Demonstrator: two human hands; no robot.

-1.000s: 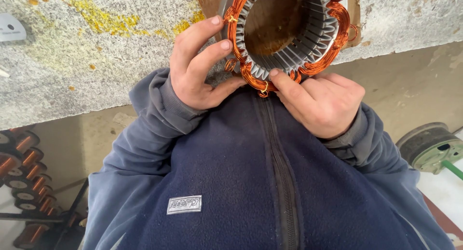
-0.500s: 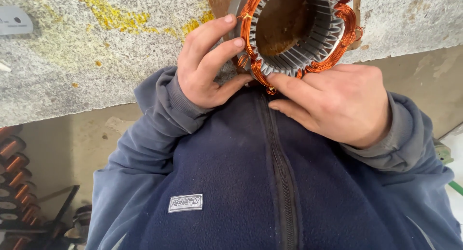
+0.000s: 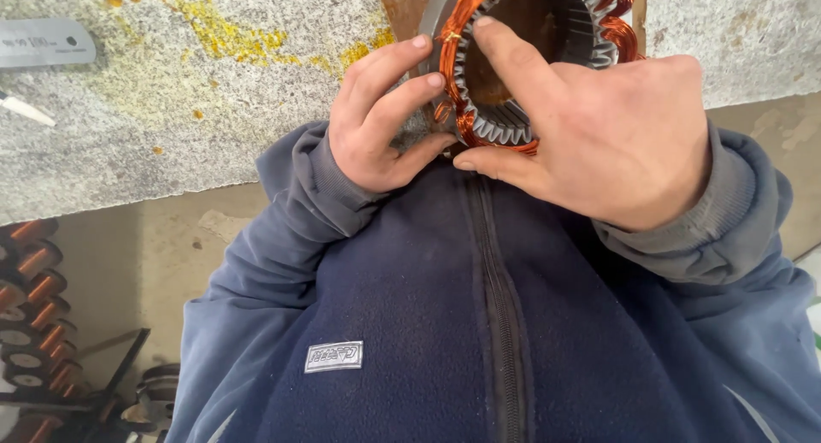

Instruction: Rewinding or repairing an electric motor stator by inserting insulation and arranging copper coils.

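Note:
A round motor stator (image 3: 513,126) with grey steel teeth and copper wire windings rests at the near edge of a speckled stone bench (image 3: 171,101), pressed against my dark blue fleece jacket. My left hand (image 3: 385,118) grips its left side, fingers curled over the copper coil. My right hand (image 3: 599,126) covers its right half, index finger reaching across the bore and thumb under the lower rim. The stator's right side is hidden behind that hand.
A grey flat tool (image 3: 47,43) and a white-tipped item (image 3: 24,109) lie at the bench's far left. Several stators with copper windings (image 3: 30,315) are stacked on the floor at lower left. Yellow stains mark the bench top.
My right hand has climbed from below the stator up over its face, index finger now inside the bore. The view has shifted closer. My left hand keeps its grip.

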